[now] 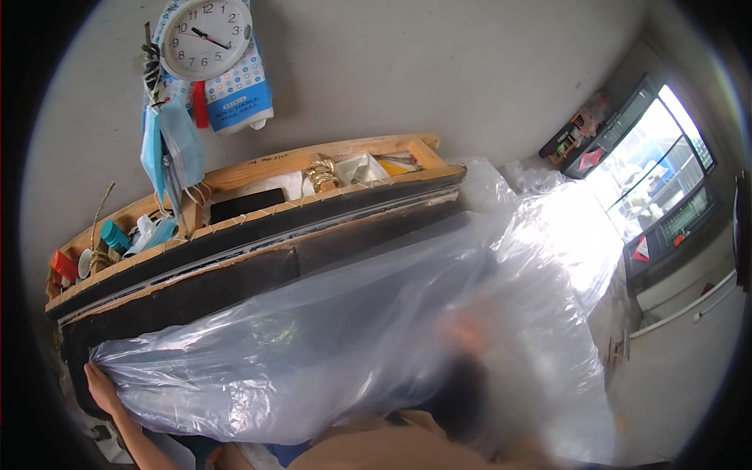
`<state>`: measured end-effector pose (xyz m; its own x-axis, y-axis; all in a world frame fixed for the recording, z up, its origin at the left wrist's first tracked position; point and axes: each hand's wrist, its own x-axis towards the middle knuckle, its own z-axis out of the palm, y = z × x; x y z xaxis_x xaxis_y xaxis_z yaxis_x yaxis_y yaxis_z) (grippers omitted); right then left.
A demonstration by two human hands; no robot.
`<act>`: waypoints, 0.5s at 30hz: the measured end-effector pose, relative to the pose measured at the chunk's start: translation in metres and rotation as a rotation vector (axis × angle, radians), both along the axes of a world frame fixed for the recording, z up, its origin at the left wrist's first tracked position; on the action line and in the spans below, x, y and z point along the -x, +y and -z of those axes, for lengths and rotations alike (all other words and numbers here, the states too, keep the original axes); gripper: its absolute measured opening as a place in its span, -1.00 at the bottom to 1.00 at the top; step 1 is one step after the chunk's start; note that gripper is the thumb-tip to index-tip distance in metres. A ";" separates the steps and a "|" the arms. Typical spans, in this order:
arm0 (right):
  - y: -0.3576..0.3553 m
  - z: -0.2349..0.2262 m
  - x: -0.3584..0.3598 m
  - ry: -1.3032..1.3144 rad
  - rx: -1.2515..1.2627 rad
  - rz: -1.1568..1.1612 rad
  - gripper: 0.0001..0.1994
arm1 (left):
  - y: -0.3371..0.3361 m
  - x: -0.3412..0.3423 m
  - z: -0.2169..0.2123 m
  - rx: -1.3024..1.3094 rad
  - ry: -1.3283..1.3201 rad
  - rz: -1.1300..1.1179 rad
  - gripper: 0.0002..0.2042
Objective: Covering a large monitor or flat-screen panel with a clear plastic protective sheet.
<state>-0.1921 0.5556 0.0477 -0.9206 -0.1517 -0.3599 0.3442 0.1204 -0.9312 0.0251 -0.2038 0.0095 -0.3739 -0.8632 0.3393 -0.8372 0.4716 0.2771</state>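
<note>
plastic sheet | left-end edge in left hand fingers (right blurred)

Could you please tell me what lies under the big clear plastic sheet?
Through the big clear plastic sheet only a long dark panel shows at its upper edge. The left hand grips its corner; the right hand is blurred behind it.

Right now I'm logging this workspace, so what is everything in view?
plastic sheet: 1, clear, spread across the middle.
dark board: 1, black, behind the sheet.
wooden shelf: 1, tan, along the wall.
clock: 1, white, on the wall.
face masks: a few, blue, hanging below the clock.
twine: 1 coil, tan, on the shelf.
window: 1, bright, far right.
left hand: 1, gripping the sheet's left end.
right hand: 1, blurred, behind the sheet.
</note>
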 end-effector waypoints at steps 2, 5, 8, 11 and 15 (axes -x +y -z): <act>-0.057 -0.001 -0.014 -0.115 0.174 -0.038 -0.81 | -0.048 -0.072 0.004 0.080 0.003 -0.052 -0.62; -0.024 0.037 -0.004 0.112 -0.283 0.125 -0.81 | -0.026 -0.057 -0.015 0.031 -0.042 -0.139 -0.61; 0.121 0.058 0.015 0.687 -1.604 0.108 -0.82 | -0.010 0.010 -0.002 -0.062 -0.108 -0.115 -0.58; 0.032 -0.025 0.048 1.145 -1.381 0.265 -0.77 | -0.054 -0.063 0.002 0.077 0.033 -0.064 -0.56; -0.034 -0.041 0.058 0.954 -1.378 -0.143 -0.71 | -0.015 -0.040 -0.024 -0.059 -0.119 -0.122 -0.58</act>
